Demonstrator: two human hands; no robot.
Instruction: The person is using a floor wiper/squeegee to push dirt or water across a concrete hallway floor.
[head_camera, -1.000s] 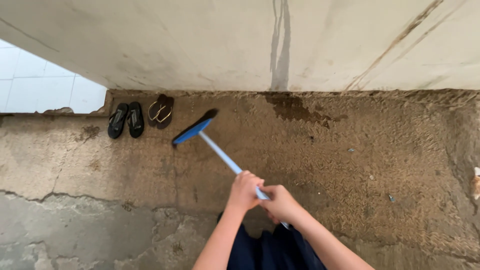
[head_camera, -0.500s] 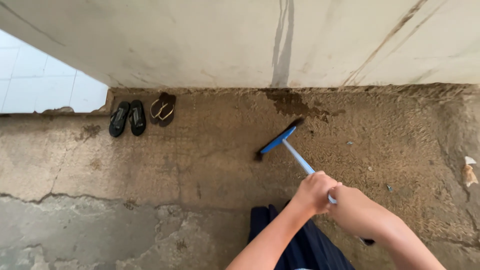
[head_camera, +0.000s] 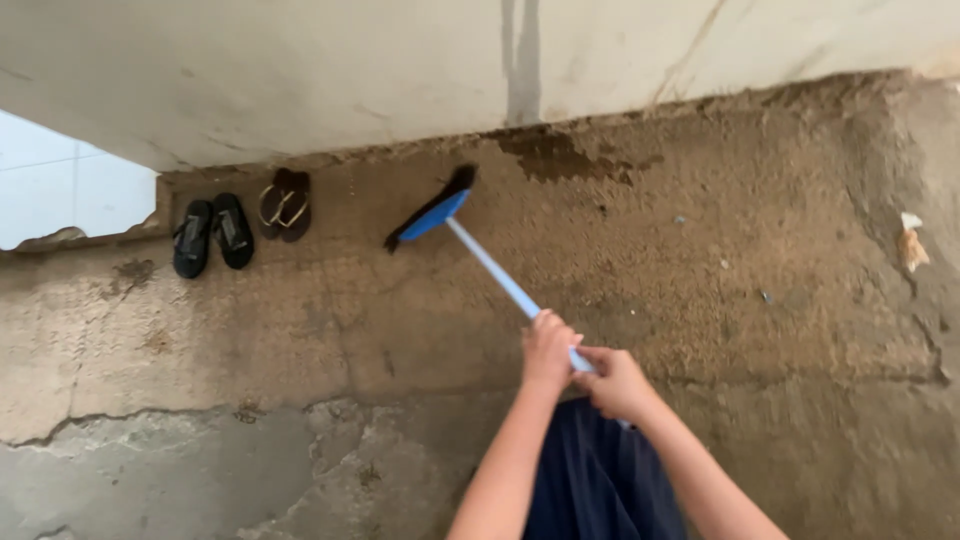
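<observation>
Both my hands grip the pale blue handle of a push broom (head_camera: 497, 270). My left hand (head_camera: 549, 350) is higher on the handle and my right hand (head_camera: 615, 382) is just below it, close to my body. The broom's blue head with dark bristles (head_camera: 430, 209) rests on the brown, rough concrete floor (head_camera: 700, 300), a little in front of the wall's foot. My dark trousers show below my arms.
A stained pale wall (head_camera: 400, 70) runs along the top. Black flip-flops (head_camera: 212, 235) and brown sandals (head_camera: 284, 204) lie by the wall at left. Small bits of litter (head_camera: 910, 245) lie at right. Cracked grey concrete (head_camera: 200, 470) fills the lower left.
The broom head has swung left and toward the wall from the middle right of the floor. My hands moved left with it. The view has tilted.
</observation>
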